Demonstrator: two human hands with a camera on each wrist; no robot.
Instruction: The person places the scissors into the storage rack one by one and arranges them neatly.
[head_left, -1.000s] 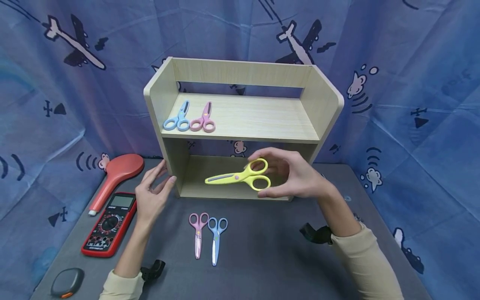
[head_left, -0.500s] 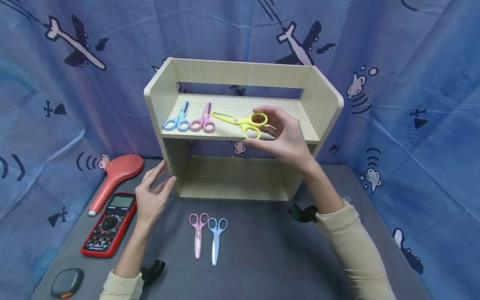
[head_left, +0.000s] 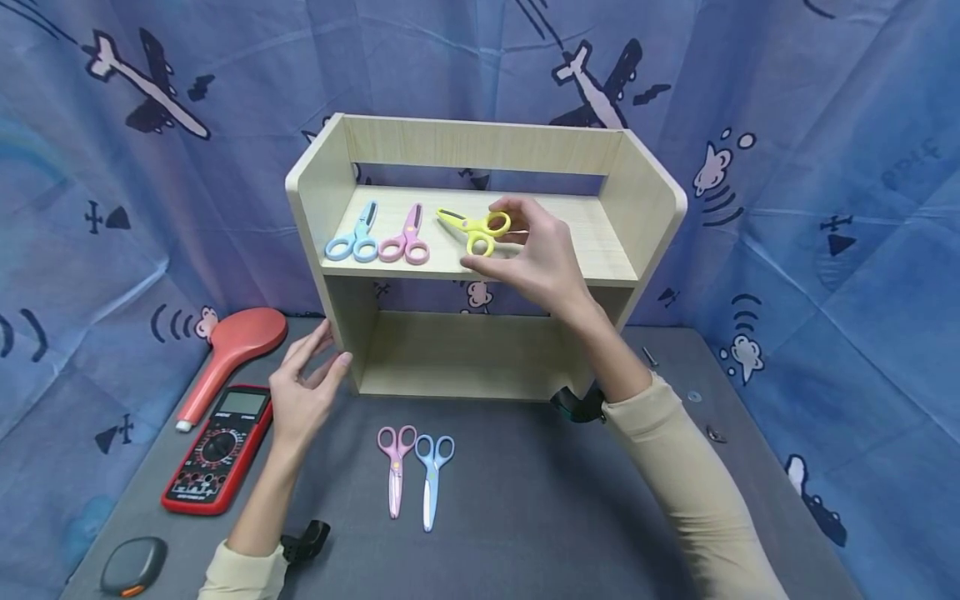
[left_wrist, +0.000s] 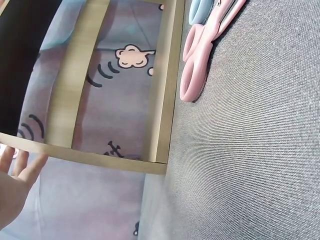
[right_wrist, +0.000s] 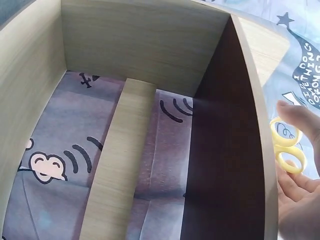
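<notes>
My right hand pinches yellow scissors by their handle loops, blades pointing left, over the upper board of a pale wooden shelf. In the right wrist view the yellow loops show between thumb and fingers beside the board's edge; the blades are hidden there. Blue scissors and pink scissors lie side by side at the left of that board, handles toward the front. The left hand touches the shelf's left side panel with its fingertips, fingers mostly extended, holding nothing.
On the grey table before the shelf lie another pink pair and another blue pair of scissors. At left are a red paddle-like object, a red multimeter and a dark rounded case. Small metal bits lie at right.
The right hand has lifted the yellow scissors from before the lower compartment up to the upper board, then moved them slightly left and farther back. The left hand has stayed at the side panel.
</notes>
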